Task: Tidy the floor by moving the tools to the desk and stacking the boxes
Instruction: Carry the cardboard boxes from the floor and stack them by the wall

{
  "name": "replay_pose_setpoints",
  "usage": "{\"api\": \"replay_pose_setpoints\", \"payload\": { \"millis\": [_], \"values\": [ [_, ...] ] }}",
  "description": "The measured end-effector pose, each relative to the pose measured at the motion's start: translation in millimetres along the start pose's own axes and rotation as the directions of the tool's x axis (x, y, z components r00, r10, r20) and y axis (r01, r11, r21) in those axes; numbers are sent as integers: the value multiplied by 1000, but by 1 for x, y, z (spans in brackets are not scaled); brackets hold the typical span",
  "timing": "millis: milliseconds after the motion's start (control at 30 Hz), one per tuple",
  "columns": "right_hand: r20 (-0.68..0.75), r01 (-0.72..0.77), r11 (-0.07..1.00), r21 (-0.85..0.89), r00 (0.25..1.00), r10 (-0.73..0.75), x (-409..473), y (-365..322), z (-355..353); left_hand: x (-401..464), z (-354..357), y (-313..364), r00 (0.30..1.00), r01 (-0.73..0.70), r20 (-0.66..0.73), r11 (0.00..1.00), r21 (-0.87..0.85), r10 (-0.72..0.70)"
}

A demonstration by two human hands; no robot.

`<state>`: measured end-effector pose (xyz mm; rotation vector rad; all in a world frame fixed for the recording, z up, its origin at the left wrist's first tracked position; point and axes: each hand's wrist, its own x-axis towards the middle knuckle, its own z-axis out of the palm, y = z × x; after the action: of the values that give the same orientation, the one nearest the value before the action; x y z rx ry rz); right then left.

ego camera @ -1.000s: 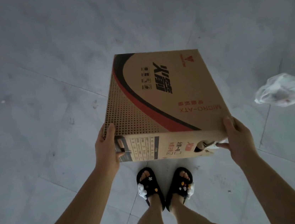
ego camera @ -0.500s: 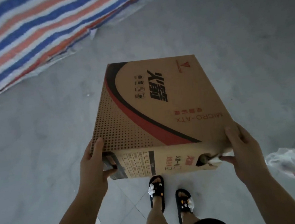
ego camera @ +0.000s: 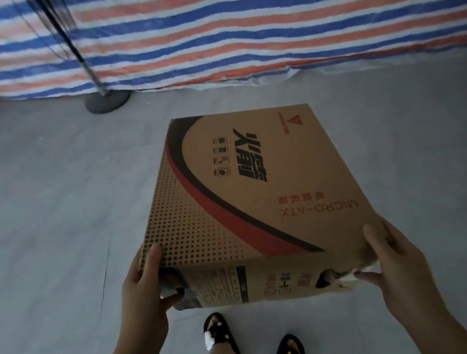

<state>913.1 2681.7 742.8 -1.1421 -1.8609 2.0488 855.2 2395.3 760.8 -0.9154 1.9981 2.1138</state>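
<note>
Grey smooth floor [ego camera: 41, 229] fills most of the view, and a big sheet with blue, orange and white stripes [ego camera: 266, 20] hangs across the back. On the far left, in front of that sheet, a thin dark metal pole on a round grey base [ego camera: 107, 99] stands on the floor and leans a little. Next comes the left hand [ego camera: 144, 290]. It grips the near left corner of a big brown cardboard box with red and black curves, black dots and upside-down "MICRO-ATX" letters [ego camera: 257, 191]. Its thumb lies on the dotted top and its other fingers curl onto the near side of the box. The box is held up in the air in front of the person, above the floor and not touching it, with its far end pointing at the striped sheet. Under the near edge of the box you can see two feet in black sandals with little charms [ego camera: 216, 333] standing on the floor. On the right, the right hand [ego camera: 395, 262] holds the near right corner, thumb on top, and one finger reaches toward a torn hole in the near side.
</note>
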Motion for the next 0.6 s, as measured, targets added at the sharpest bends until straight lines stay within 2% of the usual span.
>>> {"api": "replay_pose_setpoints", "payload": {
  "millis": [267,467,600],
  "values": [
    [196,13,995,-100,981,7,-33,3,104,8,-106,5,977,-8,-212,990,-141,-23],
    [299,5,985,-172,953,48,-77,17,221,32,-216,13,933,1,-349,974,-228,-83],
    [382,27,977,-211,922,57,-115,24,309,50,-294,23,897,-49,-437,964,-260,-72]
  ]
}}
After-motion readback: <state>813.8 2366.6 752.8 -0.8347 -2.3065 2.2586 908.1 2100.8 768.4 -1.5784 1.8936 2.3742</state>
